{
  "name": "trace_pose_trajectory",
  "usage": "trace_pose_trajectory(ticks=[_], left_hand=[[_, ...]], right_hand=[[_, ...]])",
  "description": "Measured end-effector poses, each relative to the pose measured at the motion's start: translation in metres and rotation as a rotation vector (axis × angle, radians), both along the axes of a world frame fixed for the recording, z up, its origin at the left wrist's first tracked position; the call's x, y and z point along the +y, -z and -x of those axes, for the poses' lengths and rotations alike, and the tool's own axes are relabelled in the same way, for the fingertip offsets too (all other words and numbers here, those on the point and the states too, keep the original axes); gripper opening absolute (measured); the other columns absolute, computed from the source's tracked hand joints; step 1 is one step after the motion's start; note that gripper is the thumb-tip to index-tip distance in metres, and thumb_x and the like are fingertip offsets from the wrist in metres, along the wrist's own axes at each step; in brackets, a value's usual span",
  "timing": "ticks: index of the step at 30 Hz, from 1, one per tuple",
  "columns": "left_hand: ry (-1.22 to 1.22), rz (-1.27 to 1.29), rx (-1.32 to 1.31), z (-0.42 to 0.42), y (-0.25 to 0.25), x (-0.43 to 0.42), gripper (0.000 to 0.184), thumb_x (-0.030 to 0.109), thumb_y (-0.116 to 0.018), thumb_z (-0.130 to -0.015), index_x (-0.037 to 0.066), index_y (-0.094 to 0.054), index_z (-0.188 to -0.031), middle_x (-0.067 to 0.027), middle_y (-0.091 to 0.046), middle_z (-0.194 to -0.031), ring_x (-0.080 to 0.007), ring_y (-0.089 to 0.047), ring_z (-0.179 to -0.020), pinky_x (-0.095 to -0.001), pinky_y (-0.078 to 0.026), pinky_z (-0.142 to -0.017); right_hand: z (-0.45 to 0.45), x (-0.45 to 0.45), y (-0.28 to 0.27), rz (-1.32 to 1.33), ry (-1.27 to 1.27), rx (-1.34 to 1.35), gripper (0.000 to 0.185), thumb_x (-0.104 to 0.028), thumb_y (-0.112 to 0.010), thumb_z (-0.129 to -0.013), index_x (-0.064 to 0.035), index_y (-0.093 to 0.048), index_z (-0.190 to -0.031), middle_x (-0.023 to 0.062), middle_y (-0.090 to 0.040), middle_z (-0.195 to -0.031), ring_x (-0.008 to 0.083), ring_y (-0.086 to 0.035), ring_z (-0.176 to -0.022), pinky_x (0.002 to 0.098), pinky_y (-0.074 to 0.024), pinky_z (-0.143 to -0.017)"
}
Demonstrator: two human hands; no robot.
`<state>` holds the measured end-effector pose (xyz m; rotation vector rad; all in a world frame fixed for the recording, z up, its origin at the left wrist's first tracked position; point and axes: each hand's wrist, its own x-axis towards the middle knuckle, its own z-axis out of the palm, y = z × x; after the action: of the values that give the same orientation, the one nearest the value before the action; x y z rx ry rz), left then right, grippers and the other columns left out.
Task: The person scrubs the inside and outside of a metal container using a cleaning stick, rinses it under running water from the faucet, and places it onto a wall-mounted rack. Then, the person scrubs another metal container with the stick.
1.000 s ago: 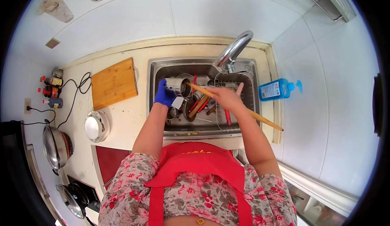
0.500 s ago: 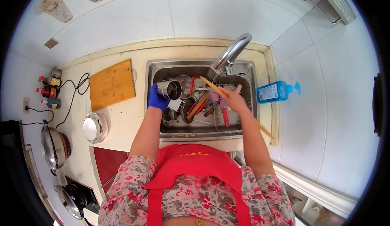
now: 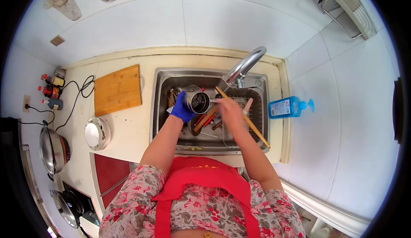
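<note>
My left hand (image 3: 183, 108), in a blue glove, grips a metal cup (image 3: 198, 103) over the sink. The cup's mouth tilts up towards me, and its inside looks dark with small light specks. My bare right hand (image 3: 231, 112) is at the cup's right side, fingers drawn together by a short silvery piece. Whether that piece belongs to the cup I cannot tell. A long wooden stick (image 3: 258, 134) slants across the wire rack (image 3: 230, 141), passing behind my right hand. Red-handled utensils (image 3: 209, 120) and a brown wooden handle (image 3: 201, 123) lie under the cup.
The steel sink (image 3: 205, 149) has a curved faucet (image 3: 247, 63) at its back right. A blue soap bottle (image 3: 286, 108) lies to the right. On the left counter are a cutting board (image 3: 118, 90), a white bowl (image 3: 95, 134), a black cord and several sauce bottles (image 3: 52, 92).
My left hand has carried the cup rightwards, towards the sink's middle. My right hand has moved left and let go of the wooden stick, which now slants across the rack.
</note>
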<state>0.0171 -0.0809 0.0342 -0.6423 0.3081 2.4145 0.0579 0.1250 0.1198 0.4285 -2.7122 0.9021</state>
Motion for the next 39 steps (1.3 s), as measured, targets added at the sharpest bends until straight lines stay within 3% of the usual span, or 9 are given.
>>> trace_pose_trajectory(ticks=[4, 6, 19, 24, 27, 32, 35, 38, 39], left_hand=[[0.055, 0.017, -0.025, -0.001, 0.0, 0.011, 0.055, 0.05, -0.047, -0.081, 0.012, -0.046, -0.121, -0.0087, -0.053, -0.118, -0.0264, -0.05, -0.109, -0.0405, -0.036, -0.098], [0.045, 0.059, -0.037, 0.001, 0.01, 0.018, 0.063, 0.055, -0.046, -0.08, 0.013, -0.043, -0.127, -0.0103, -0.047, -0.127, -0.0288, -0.044, -0.116, -0.0443, -0.031, -0.1], [-0.046, 0.331, 0.0, -0.011, -0.032, 0.031, 0.057, 0.042, -0.061, -0.078, 0.009, -0.046, -0.122, -0.0126, -0.055, -0.115, -0.0296, -0.053, -0.102, -0.0422, -0.04, -0.092], [-0.01, 0.272, -0.018, -0.01, -0.02, 0.031, 0.047, 0.038, -0.06, -0.08, 0.009, -0.05, -0.115, -0.0114, -0.058, -0.106, -0.0289, -0.056, -0.095, -0.0425, -0.043, -0.089], [-0.128, 0.299, -0.017, -0.002, -0.008, 0.024, 0.046, 0.042, -0.057, -0.08, 0.01, -0.052, -0.113, -0.0104, -0.059, -0.104, -0.0281, -0.056, -0.093, -0.0434, -0.044, -0.088], [-0.097, 0.263, -0.018, 0.007, -0.007, 0.0, 0.052, 0.05, -0.054, -0.078, 0.011, -0.053, -0.112, -0.0104, -0.059, -0.105, -0.0288, -0.056, -0.094, -0.0442, -0.045, -0.086], [-0.079, 0.098, 0.011, 0.01, 0.0, -0.009, 0.053, 0.053, -0.049, -0.08, 0.011, -0.053, -0.113, -0.0119, -0.058, -0.11, -0.0303, -0.055, -0.099, -0.0463, -0.042, -0.09], [-0.1, 0.056, 0.057, 0.008, -0.005, -0.007, 0.047, 0.051, -0.047, -0.082, 0.013, -0.055, -0.109, -0.0099, -0.058, -0.109, -0.0291, -0.055, -0.1, -0.0445, -0.043, -0.091], [-0.119, 0.033, 0.034, 0.007, -0.012, -0.006, 0.045, 0.049, -0.046, -0.083, 0.014, -0.056, -0.108, -0.0088, -0.059, -0.109, -0.0281, -0.055, -0.1, -0.0435, -0.043, -0.091]], right_hand=[[0.009, -0.044, -0.004, 0.104, -0.121, -0.026, 0.024, -0.001, -0.056, -0.072, -0.0072, -0.061, -0.095, 0.012, -0.061, -0.092, 0.0306, -0.058, -0.086, 0.0386, -0.047, -0.076], [0.018, -0.053, 0.0, -0.25, -0.095, -0.422, 0.027, 0.001, -0.055, -0.071, -0.0065, -0.061, -0.096, 0.0157, -0.06, -0.096, 0.032, -0.058, -0.088, 0.0398, -0.0465, -0.076], [0.004, -0.066, 0.045, -0.485, -0.353, -0.104, 0.027, -0.004, -0.052, -0.069, -0.0007, -0.062, -0.093, 0.025, -0.058, -0.096, 0.0341, -0.057, -0.093, 0.0398, -0.0462, -0.079], [0.027, -0.06, 0.092, 0.419, -0.279, -0.853, 0.053, 0.0, -0.05, -0.065, 0.0036, -0.046, -0.118, 0.0195, -0.052, -0.115, 0.0296, -0.049, -0.109, 0.0306, -0.0385, -0.091], [0.012, -0.068, 0.029, 0.598, -0.256, -0.861, 0.053, 0.001, -0.048, -0.064, 0.0046, -0.046, -0.117, 0.0165, -0.051, -0.116, 0.0257, -0.046, -0.11, 0.0276, -0.0368, -0.09], [-0.008, -0.065, -0.008, 0.069, -0.29, -0.622, 0.065, -0.013, -0.062, -0.068, -0.0059, -0.039, -0.129, 0.0182, -0.04, -0.13, 0.0327, -0.043, -0.115, 0.0321, -0.0357, -0.095], [-0.02, -0.053, -0.009, 0.21, -0.319, -0.361, 0.054, -0.012, -0.056, -0.071, -0.0077, -0.045, -0.123, 0.0193, -0.041, -0.128, 0.0342, -0.046, -0.112, 0.0374, -0.0376, -0.092], [-0.006, -0.01, 0.013, 0.533, 0.006, -0.578, 0.046, -0.006, -0.05, -0.076, -0.0074, -0.045, -0.122, 0.0211, -0.047, -0.123, 0.0349, -0.049, -0.108, 0.0386, -0.0384, -0.092], [-0.003, 0.014, 0.03, 0.234, 0.12, -0.431, 0.045, -0.006, -0.049, -0.077, -0.0061, -0.045, -0.121, 0.0215, -0.052, -0.115, 0.0346, -0.052, -0.104, 0.0395, -0.0398, -0.09]])
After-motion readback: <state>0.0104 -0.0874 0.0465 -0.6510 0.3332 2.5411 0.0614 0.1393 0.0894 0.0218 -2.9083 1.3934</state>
